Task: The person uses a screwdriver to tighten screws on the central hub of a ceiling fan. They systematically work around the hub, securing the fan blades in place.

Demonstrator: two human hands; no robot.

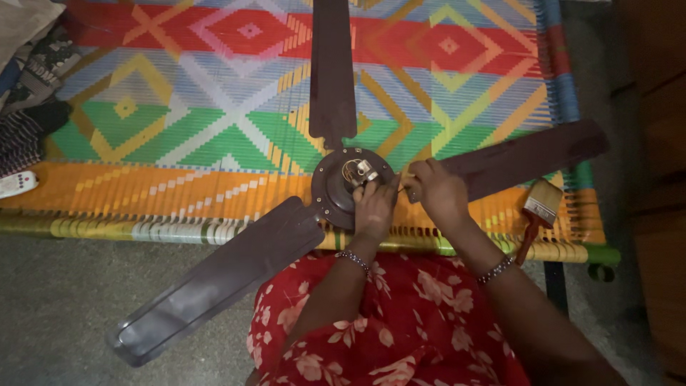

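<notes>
A dark brown ceiling fan (pixel 336 187) lies flat on a brightly woven cot, its round motor hub facing up. Its three blades (pixel 333 64) spread away, right and toward the floor at lower left. My left hand (pixel 373 207) rests on the near right side of the hub, fingers pinching at the small metal part in its middle. My right hand (pixel 436 189) sits just right of the hub at the root of the right blade, fingers curled around something small that I cannot make out. Both wrists wear beaded bracelets.
A paintbrush (pixel 537 214) with a red-brown handle lies on the cot's right end. The woven cot (pixel 179 129) has a green and yellow frame rail along its near edge. Folded cloth (pixel 28 78) and a white remote (pixel 16 184) lie at the left. Grey floor is below.
</notes>
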